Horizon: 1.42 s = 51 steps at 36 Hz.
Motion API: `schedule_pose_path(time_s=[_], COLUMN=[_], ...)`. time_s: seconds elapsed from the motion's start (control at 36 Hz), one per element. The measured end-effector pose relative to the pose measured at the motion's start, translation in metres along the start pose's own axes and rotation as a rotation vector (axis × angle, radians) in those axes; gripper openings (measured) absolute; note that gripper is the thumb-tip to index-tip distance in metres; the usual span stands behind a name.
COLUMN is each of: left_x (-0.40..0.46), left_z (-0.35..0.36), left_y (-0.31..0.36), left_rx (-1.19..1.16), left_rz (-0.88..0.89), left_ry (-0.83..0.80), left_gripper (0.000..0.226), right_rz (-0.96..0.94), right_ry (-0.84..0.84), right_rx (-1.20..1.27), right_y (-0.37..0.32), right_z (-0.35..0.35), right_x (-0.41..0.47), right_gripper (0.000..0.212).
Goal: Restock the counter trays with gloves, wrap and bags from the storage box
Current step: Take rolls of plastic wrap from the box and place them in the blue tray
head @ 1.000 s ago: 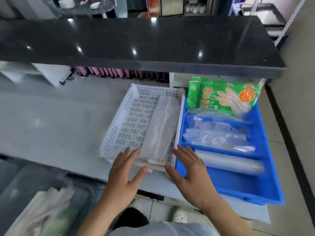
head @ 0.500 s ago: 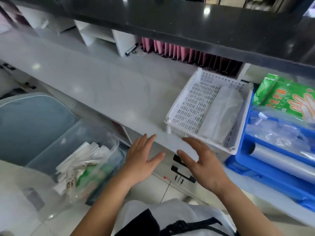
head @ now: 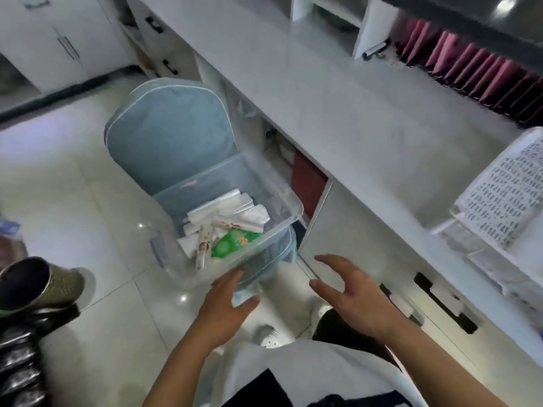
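Observation:
A clear plastic storage box (head: 289, 214) rests on a blue-cushioned chair (head: 167, 136) below the counter. Inside lie white folded bags (head: 232, 212), a green glove packet (head: 232, 243) and a slim wrap box (head: 203, 248). My left hand (head: 226, 308) hovers open just under the box's near edge, empty. My right hand (head: 349, 301) is open and empty too, to the right of the box in front of the cabinet. The white perforated tray (head: 496, 198) shows at the right edge on the counter.
The white counter (head: 338, 113) runs diagonally above the box, with pink folders (head: 470, 69) standing at its back. Cabinet drawers with black handles (head: 446, 304) sit under it. A dark bin with a black bag (head: 32, 286) stands at the left on the tiled floor.
My view has swung left and down from the counter trays to the storage box. Both hands have left the white tray's front edge and now hover near the box.

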<state>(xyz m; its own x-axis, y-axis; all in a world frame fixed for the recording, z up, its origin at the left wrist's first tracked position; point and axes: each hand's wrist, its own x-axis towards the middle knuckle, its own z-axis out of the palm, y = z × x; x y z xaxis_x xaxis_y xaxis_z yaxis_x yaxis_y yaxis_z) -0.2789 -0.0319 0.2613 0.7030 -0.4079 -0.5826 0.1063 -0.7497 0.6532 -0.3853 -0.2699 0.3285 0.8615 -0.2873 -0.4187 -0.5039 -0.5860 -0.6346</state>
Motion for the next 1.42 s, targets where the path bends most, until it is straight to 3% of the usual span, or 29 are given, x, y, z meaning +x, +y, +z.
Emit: schedule_pose_path(time_s=[0.19, 0.44, 0.56, 0.64, 0.89, 1.0, 1.25, 1.42], left_x=[0.016, 0.050, 0.075, 0.105, 0.207, 0.236, 0.295, 0.330], left_z=[-0.021, -0.069, -0.084, -0.090, -0.078, -0.061, -0.046, -0.040], left_y=[-0.036, -0.046, -0.043, -0.044, -0.070, -0.089, -0.133, -0.150], left_rx=[-0.146, -0.116, -0.184, -0.244, -0.311, -0.300, -0.010, 0.016], left_rz=[-0.152, -0.343, -0.432, -0.486, -0.594, -0.612, -0.573, -0.684], left_ry=[0.044, 0.170, 0.139, 0.134, 0.172, 0.231, 0.228, 0.230], left_gripper=[0.070, 0.066, 0.066, 0.064, 0.059, 0.053, 0.072, 0.068], right_rz=[-0.052, -0.166, -0.164, -0.152, 0.010, 0.039, 0.025, 0.156], right_ry=[-0.118, -0.359, -0.400, -0.434, -0.740, -0.768, -0.838, -0.699], right_rx=[-0.064, -0.111, -0.102, -0.157, -0.572, -0.634, -0.716, -0.568], right_y=[-0.029, -0.077, -0.087, -0.079, -0.013, 0.013, 0.050, 0.060], right_z=[0.017, 0.035, 0.043, 0.060, 0.116, 0.130, 0.168, 0.193], right_x=[0.068, 0.203, 0.270, 0.322, 0.412, 0.424, 0.443, 0.469], right_gripper=[0.048, 0.050, 0.045, 0.043, 0.045, 0.046, 0.050, 0.039])
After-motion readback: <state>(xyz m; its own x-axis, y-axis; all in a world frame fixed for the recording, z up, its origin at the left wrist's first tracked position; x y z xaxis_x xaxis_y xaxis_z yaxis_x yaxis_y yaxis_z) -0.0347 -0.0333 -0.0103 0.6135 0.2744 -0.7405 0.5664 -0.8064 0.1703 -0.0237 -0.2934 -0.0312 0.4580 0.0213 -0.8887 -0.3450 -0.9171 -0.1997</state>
